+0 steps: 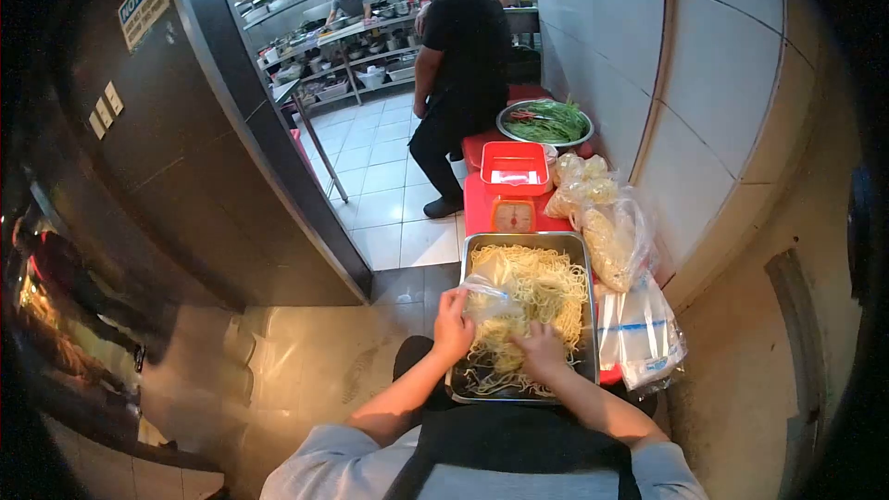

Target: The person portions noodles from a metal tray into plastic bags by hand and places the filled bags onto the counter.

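My left hand [452,324] is closed on the edge of a clear plastic bag [493,294] at the left side of a metal tray [524,240]. Yellow noodles [558,280] lie in a loose heap across this tray. Over the noodles in the front half, my right hand [544,352] touches them close to the bag. It is smeared by motion, so I cannot make out whether its fingers grip any strands. How much the bag holds is hard to see through the plastic.
Beyond the tray stand a kitchen scale [513,216] and a red basket [515,167] on a red surface. Filled bags [611,245] and a pack of plastic bags [637,329] lie along the right. Farther back are a bowl of greens [546,120] and a seated person [463,56].
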Demonstrator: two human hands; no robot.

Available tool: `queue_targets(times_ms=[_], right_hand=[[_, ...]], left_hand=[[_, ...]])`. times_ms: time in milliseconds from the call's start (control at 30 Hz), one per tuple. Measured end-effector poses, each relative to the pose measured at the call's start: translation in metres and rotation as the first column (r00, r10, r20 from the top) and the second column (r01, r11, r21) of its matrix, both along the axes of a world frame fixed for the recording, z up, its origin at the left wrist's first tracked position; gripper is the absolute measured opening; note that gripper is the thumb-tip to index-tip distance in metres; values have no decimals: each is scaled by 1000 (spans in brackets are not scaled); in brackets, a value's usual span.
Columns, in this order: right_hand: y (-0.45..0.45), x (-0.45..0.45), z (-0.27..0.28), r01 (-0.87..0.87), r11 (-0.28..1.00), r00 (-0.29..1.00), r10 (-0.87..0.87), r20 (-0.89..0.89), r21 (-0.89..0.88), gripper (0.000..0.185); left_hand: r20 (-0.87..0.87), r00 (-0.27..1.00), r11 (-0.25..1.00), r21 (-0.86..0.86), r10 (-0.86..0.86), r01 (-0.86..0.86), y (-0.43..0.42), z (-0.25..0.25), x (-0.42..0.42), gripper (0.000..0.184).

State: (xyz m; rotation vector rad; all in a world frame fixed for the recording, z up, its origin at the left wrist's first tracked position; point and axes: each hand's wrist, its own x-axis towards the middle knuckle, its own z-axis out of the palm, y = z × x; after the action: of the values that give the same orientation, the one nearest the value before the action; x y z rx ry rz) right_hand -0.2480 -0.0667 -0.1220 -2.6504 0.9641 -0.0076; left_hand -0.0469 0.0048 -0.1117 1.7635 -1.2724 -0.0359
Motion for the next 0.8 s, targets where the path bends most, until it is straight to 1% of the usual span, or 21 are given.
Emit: queue_targets(times_ms=[33,100,133,167,200,233,333,367,467,500,567,600,667,700,800], right_hand=[[-9,-6,-1,38,999,990,-39,134,12,49],[-31,-9,4,106,993,914,-118,388,53,42],[-33,-7,33,131,988,891,-152,427,78,38],[-31,-7,73,158,982,866,-190,463,108,36],[-32,-6,101,161,983,853,-185,487,91,33],[-34,-6,121,173,984,876,-170,452,35,33],[-45,-11,133,72,994,725,-108,681,81,34],[-42,-15,147,27,995,722,-85,686,95,37],[-34,-17,162,91,988,787,-149,599,127,42],[-35,-17,158,106,983,837,-169,520,149,44],[-39,-18,140,143,972,916,-200,348,184,49],[-41,-18,130,140,978,936,-182,300,156,50],[-44,-15,100,127,987,969,-145,200,99,52],[-41,-15,70,105,994,975,-100,198,-14,48],[-16,-4,34,99,989,995,-101,-9,-109,46]], left_hand=[[14,1000,1000,1,6,-6,0,-1,-2,52],[40,999,1000,0,18,-18,-1,-4,-6,52],[39,999,999,-36,32,-31,-1,-7,-6,53],[39,998,997,-68,44,-42,-2,-11,-4,53],[40,998,994,-100,55,-51,-1,-16,-3,54],[27,998,993,-101,55,-52,-1,-20,-2,52],[-7,999,992,-119,49,-50,-3,-22,1,48],[-19,999,991,-125,44,-46,-2,-20,0,48],[-63,998,993,-115,25,-32,0,-14,-2,48],[-79,997,994,-105,17,-25,0,-13,-3,48],[-21,1000,991,-131,18,-20,-2,-16,-1,48],[7,1000,989,-145,18,-17,-3,-18,0,48],[-7,1000,991,-134,7,-8,-2,-18,0,48],[-14,1000,992,-129,2,-4,-2,-17,0,48],[-62,998,997,-72,-20,15,1,-15,-1,52]])
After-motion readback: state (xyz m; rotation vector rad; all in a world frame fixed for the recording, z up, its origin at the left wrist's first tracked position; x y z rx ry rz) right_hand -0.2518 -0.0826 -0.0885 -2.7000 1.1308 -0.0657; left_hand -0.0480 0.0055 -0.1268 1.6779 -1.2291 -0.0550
